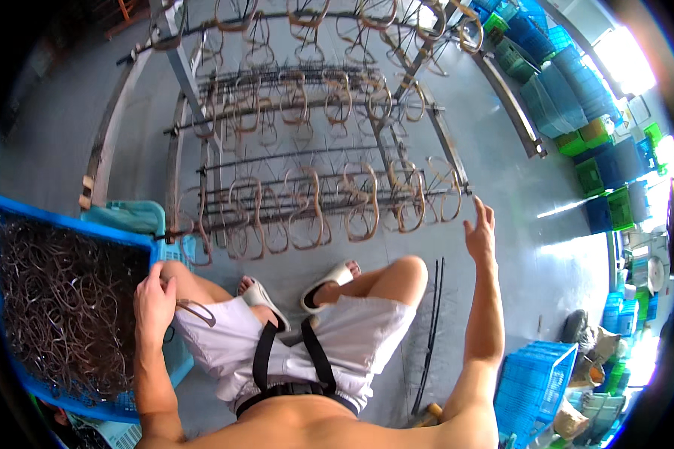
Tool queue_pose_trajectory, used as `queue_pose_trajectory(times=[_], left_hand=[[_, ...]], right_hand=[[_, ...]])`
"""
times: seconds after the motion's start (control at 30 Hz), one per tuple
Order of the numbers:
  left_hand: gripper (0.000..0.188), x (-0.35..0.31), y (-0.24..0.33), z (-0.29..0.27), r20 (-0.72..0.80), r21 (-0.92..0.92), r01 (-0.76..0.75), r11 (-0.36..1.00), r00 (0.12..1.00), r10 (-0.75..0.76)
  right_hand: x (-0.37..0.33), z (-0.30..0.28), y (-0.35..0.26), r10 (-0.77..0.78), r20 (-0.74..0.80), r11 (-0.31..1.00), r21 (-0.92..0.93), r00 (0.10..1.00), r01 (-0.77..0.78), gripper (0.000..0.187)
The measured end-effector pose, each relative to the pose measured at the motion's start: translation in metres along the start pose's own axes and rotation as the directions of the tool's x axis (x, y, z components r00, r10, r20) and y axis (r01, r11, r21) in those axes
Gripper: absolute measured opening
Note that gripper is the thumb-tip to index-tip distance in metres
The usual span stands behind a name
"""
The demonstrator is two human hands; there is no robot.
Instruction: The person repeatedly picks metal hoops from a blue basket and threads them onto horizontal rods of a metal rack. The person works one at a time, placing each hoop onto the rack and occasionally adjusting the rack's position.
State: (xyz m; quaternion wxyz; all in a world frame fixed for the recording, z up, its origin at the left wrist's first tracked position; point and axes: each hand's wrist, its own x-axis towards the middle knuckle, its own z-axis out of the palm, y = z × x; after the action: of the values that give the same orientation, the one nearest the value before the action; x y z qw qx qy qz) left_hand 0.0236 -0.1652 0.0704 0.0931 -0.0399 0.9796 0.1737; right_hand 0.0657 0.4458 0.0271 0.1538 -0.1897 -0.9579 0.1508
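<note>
At the left, my left hand (pixel 156 299) is closed on a brownish curved piece (pixel 198 311), whose looped end sticks out toward my thigh. That hand is beside the inner rim of a blue crate (pixel 75 213), filled with a tangle of similar dark curved pieces (pixel 67 307). On the right, my right hand (pixel 481 233) reaches forward, its fingers apart and nothing visible in them. Its fingertips are close to the end of a bar on the metal rack (pixel 459 170); whether they touch is unclear. Bent, S-shaped and looped brown pieces (pixel 361 203) hang in rows along the rack.
Under the blue crate are pale teal crates (pixel 131 213). Two thin dark rods (pixel 429 337) lie on the grey floor by my right leg. A blue basket (pixel 535 389) stands at the lower right. Stacked blue and green crates (pixel 558 93) line the right side.
</note>
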Motion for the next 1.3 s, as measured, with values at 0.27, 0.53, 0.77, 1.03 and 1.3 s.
queue_pose_trajectory(times=[0.27,0.53,0.77,1.03,1.3], left_hand=[[0.056,0.029,0.002,0.005,-0.208,0.389,0.108,0.915,0.978,-0.027],[0.047,0.085,-0.02,0.039,-0.11,0.398,-0.093,0.913,0.983,0.148],[0.047,0.037,-0.023,-0.009,-0.539,0.183,-0.203,0.962,0.798,0.271],[0.021,-0.075,-0.026,-0.137,-0.808,0.004,-0.228,0.974,0.573,0.138],[0.022,-0.046,-0.016,-0.195,-0.74,-0.044,-0.316,0.948,0.648,0.181]], right_hand=[[0.07,0.047,-0.025,-0.465,0.344,0.858,-0.053,0.816,0.511,0.069],[0.074,0.05,-0.006,-0.575,-0.009,0.816,-0.078,0.818,0.573,0.036],[-0.011,-0.157,-0.072,-0.73,-0.412,0.678,-0.535,0.545,0.504,0.049],[-0.081,-0.257,-0.011,-0.309,-0.742,0.946,-0.178,0.595,0.27,0.028],[0.02,-0.268,-0.162,-0.235,-0.695,0.972,-0.187,0.679,0.145,0.035]])
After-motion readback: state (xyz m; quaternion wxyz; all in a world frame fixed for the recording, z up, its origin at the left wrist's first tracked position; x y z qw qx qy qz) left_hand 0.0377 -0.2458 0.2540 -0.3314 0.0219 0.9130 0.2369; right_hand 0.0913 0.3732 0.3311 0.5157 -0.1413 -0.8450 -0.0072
